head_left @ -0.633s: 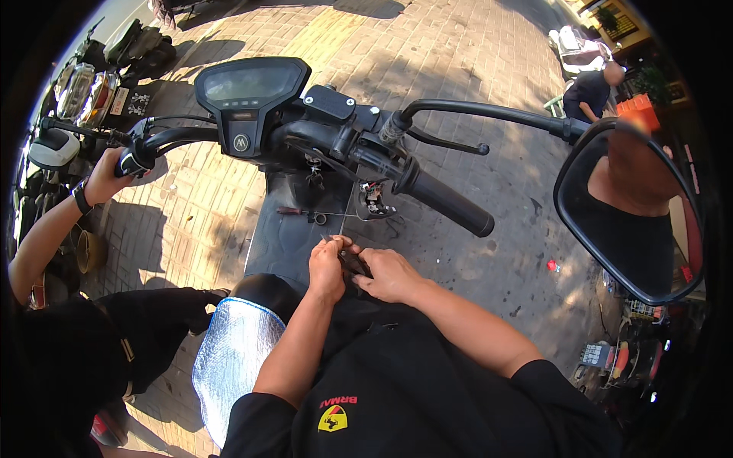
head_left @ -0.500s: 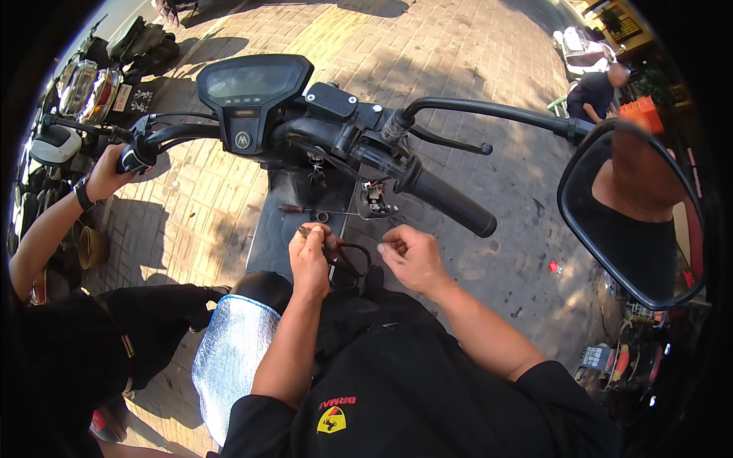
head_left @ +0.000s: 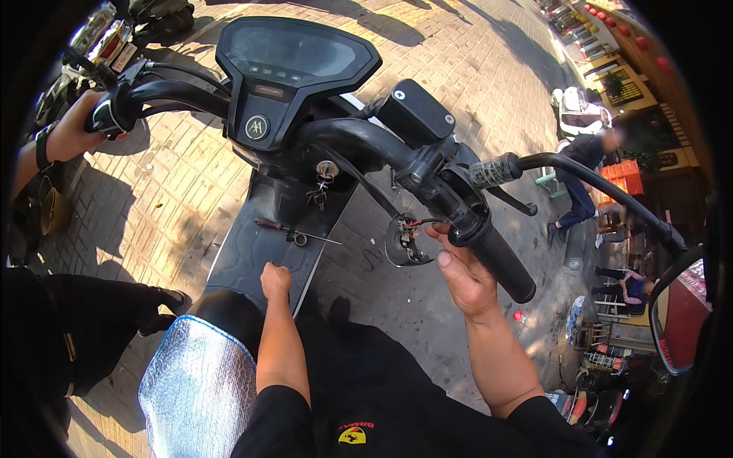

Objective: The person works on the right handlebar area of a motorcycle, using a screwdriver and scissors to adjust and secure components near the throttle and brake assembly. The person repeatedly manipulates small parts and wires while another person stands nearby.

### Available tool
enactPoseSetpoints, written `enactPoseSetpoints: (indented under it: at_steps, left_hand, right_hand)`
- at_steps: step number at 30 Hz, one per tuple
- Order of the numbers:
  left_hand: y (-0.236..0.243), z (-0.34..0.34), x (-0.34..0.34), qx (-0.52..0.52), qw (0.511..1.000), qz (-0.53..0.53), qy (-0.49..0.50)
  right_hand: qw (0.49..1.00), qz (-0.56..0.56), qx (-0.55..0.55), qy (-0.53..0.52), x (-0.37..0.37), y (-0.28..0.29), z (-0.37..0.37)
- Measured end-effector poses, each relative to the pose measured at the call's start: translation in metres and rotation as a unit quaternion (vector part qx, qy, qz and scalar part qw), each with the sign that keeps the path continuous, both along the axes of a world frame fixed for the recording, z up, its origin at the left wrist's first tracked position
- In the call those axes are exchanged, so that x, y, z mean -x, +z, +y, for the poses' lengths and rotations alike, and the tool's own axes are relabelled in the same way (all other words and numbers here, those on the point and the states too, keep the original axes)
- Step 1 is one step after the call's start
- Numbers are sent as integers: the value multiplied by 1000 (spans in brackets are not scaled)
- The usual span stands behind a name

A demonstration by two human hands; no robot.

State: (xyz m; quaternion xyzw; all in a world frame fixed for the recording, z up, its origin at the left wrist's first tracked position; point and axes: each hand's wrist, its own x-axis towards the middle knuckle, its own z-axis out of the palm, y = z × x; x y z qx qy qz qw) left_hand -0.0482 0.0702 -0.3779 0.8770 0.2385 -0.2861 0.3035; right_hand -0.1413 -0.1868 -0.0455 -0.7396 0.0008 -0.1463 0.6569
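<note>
My right hand (head_left: 473, 284) is raised under the black right handlebar grip (head_left: 505, 263). Its thumb and fingers are apart, the fingertips close to the red and other thin wires of an opened switch housing (head_left: 408, 243) that hangs below the handlebar. Whether they touch the wires I cannot make out. My left hand (head_left: 276, 281) is closed in a fist above the scooter's footboard (head_left: 243, 248); what it holds, if anything, is hidden. On the footboard lie a screwdriver (head_left: 279, 226) and a small ring-shaped roll (head_left: 299, 239), perhaps tape. Keys (head_left: 318, 197) hang from the ignition lock.
A second person's hand (head_left: 80, 126) holds the left handlebar grip. The dashboard (head_left: 298, 57) and brake-fluid reservoir (head_left: 418, 113) sit ahead. A mirror stem (head_left: 603, 179) arches right. Silver seat cover (head_left: 200, 389) lies at lower left. People are on the right.
My view has moved closer to the handlebar. My right hand has gone up to the hanging switch housing. My left hand has lowered into a fist, and the dark loop near it no longer shows.
</note>
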Motion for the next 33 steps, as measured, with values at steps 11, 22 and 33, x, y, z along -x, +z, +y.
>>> enactPoseSetpoints:
  at_steps: [11, 22, 33]
  left_hand:
    - [-53, 5, 37, -107, 992, -18, 68]
    - [303, -66, -3, 416, 758, -473, -171]
    - [344, -92, -23, 312, 815, -380, -306]
  right_hand:
    - [997, -8, 76, -13, -24, -11, 1]
    - [989, 147, 32, 7, -32, 2, 0]
    - [996, 38, 75, -24, -44, -27, -3]
